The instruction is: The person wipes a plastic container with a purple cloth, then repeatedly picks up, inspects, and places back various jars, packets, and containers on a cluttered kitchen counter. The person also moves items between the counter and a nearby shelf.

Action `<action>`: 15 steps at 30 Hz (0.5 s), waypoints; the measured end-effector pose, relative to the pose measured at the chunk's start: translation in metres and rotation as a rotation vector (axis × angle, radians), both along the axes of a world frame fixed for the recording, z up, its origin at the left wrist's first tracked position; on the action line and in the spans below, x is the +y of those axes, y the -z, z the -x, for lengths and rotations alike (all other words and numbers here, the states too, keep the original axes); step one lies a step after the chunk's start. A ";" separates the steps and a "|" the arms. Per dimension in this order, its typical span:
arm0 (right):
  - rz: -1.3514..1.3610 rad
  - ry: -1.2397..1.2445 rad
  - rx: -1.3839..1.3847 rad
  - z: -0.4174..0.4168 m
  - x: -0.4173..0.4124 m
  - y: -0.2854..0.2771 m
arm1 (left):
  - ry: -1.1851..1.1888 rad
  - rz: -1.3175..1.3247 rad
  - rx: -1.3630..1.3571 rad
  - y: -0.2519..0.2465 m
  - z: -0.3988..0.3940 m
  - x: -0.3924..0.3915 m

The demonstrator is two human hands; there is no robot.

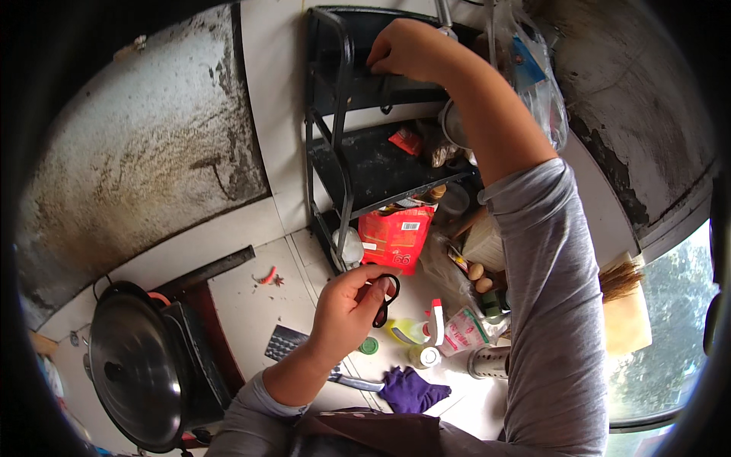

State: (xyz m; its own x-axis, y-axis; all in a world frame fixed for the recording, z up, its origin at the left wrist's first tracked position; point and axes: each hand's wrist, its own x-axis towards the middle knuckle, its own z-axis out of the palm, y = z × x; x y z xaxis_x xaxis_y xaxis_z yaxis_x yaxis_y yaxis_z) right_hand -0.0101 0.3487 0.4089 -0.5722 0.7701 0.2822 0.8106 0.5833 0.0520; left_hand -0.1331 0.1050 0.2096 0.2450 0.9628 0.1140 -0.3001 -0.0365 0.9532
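Near the middle of the view, my left hand [345,305] grips the black looped handles of what looks like a pair of scissors [390,300]. My right hand [408,51] is raised at the top tier of a black metal rack [342,114]; its fingers are bent, and whether they hold anything cannot be told against the dark shelf. Below my left hand, partly behind my wrist, lies a knife with a dimpled blade [285,341] and a grey handle. A green lid [369,345] and a purple cloth [412,390] are beside it on the white tiled counter.
A red packet [397,237] leans at the rack's foot. A lidded wok [137,365] stands on a stove at left. A spray bottle [436,323], eggs [480,277], a perforated metal holder [489,362] and plastic bags crowd the right. A red chili [268,276] lies on the counter.
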 end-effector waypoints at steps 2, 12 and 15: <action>0.040 0.069 -0.055 -0.002 -0.009 -0.007 | 0.040 0.024 -0.004 0.003 -0.001 0.002; 0.143 0.149 0.530 -0.061 -0.114 0.036 | 0.031 -0.005 -0.025 0.010 -0.004 0.006; 0.226 0.286 0.434 -0.069 -0.113 0.109 | 0.049 -0.006 -0.004 0.010 -0.005 0.006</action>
State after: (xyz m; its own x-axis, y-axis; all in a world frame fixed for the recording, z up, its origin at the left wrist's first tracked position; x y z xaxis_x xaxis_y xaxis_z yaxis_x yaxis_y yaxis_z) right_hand 0.0591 0.2353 0.3003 -0.2005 0.9459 0.2551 0.8569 0.2956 -0.4223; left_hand -0.1280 0.1107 0.1993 0.2914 0.9489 0.1208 -0.3059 -0.0272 0.9517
